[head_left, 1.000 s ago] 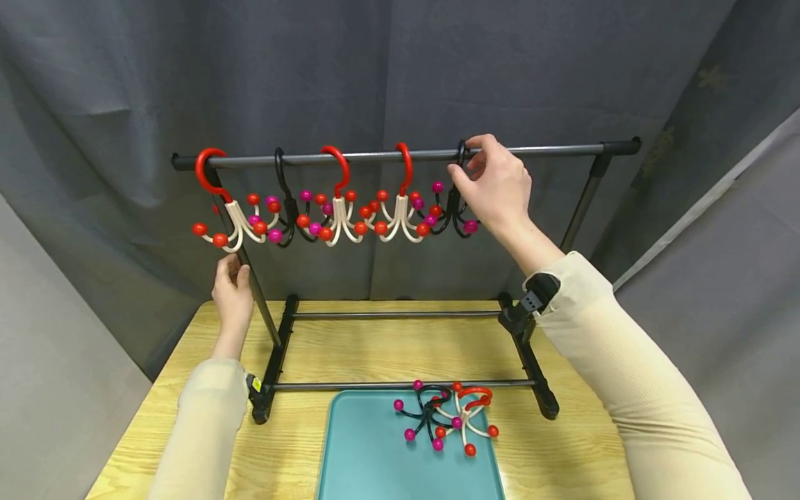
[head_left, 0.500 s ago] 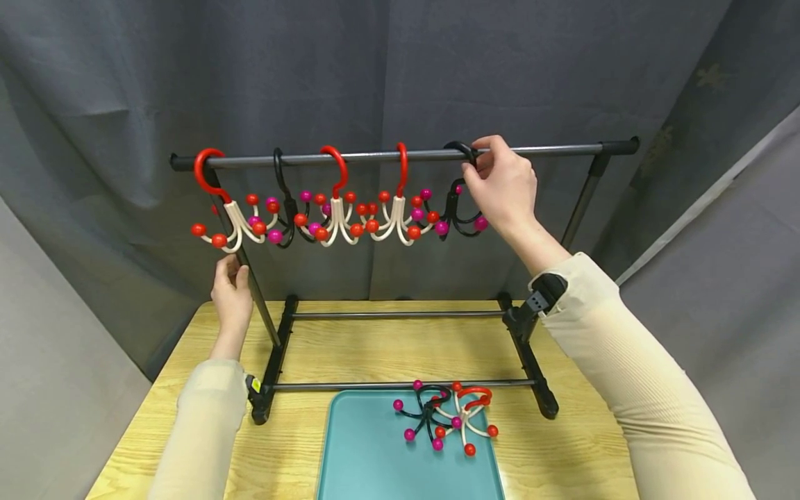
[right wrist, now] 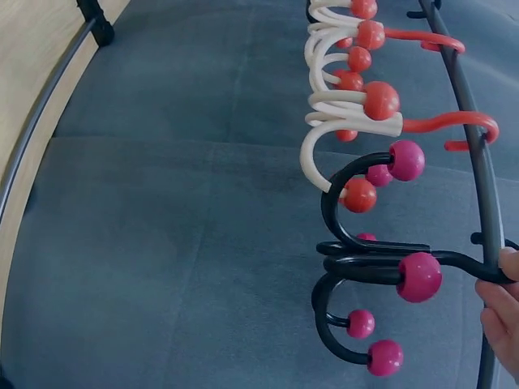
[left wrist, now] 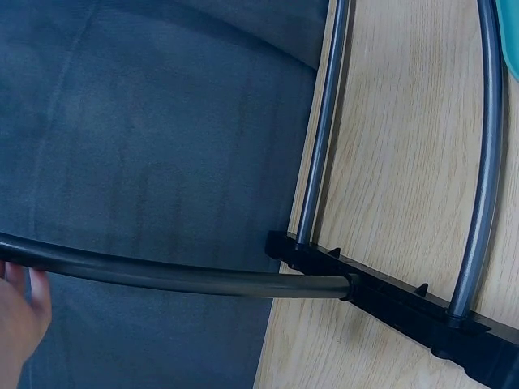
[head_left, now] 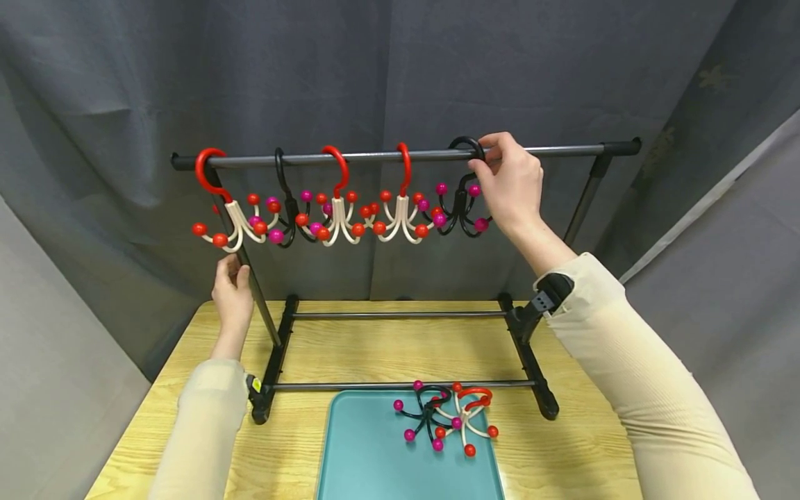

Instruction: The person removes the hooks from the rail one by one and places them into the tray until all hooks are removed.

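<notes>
My right hand point(head_left: 515, 184) pinches the hook of a black multi-arm hanger point(head_left: 460, 201) with magenta balls. That hook sits over the top bar point(head_left: 369, 156) of a metal rack. In the right wrist view, the fingertips point(right wrist: 504, 304) hold the hook's end at the bar point(right wrist: 478, 174). My left hand point(head_left: 232, 295) holds the rack's left post point(head_left: 262, 309), below the leftmost hanger; its fingertips are partly hidden by the post point(left wrist: 162, 271) in the left wrist view. Also on the bar hang several hangers: a tilted red-hooked one point(head_left: 237, 226), a black one point(head_left: 290, 208) and more red-hooked ones point(head_left: 401, 208).
A teal tray point(head_left: 375, 465) stands on the wooden table point(head_left: 400, 347) at the rack's front. On it lie a black hanger point(head_left: 428, 413) and a red-hooked cream hanger point(head_left: 464, 415), overlapping. Grey curtains point(head_left: 375, 76) hang behind. Black feet point(head_left: 531, 368) carry the rack.
My right hand has shifted slightly right along the bar. The black hanger's hook has turned from edge-on to broadside and moved right. The left hand keeps its place.
</notes>
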### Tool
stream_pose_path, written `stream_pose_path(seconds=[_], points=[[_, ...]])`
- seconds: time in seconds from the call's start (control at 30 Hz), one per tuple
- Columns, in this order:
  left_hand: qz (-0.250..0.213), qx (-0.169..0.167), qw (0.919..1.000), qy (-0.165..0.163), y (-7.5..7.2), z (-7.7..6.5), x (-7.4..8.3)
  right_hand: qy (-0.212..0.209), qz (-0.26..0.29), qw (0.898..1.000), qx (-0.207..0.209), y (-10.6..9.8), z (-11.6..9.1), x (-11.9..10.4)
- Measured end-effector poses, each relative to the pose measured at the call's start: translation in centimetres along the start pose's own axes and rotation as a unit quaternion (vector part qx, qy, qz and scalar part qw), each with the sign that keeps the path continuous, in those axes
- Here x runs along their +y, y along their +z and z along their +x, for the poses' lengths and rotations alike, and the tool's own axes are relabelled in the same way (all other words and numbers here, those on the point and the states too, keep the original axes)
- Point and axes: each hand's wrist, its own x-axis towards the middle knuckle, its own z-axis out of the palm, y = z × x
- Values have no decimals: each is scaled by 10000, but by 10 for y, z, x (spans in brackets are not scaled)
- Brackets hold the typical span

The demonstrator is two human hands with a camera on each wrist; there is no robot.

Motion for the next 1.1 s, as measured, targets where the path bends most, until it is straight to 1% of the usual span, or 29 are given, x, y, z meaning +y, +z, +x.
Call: stream_pose_path(seconds=[0.33,0.47,0.6,0.9,1.1], points=[[-25,29,10000,33,0,-1,-1,-39,198,9984,522,-18,2,-5],[-69,23,9999,104,0,-1,0,-31,304,9972,682,-25,-1,-5],[-65,-12,9999,94,0,-2,1,-81,366,9959,829,-31,-5,-3],[-28,-40,10000,21,-1,0,2,-95,468,9945,932,-37,-20,5],[-32,-42,10000,-6,0,-2,1,-95,461,9956,811,-37,-37,14]])
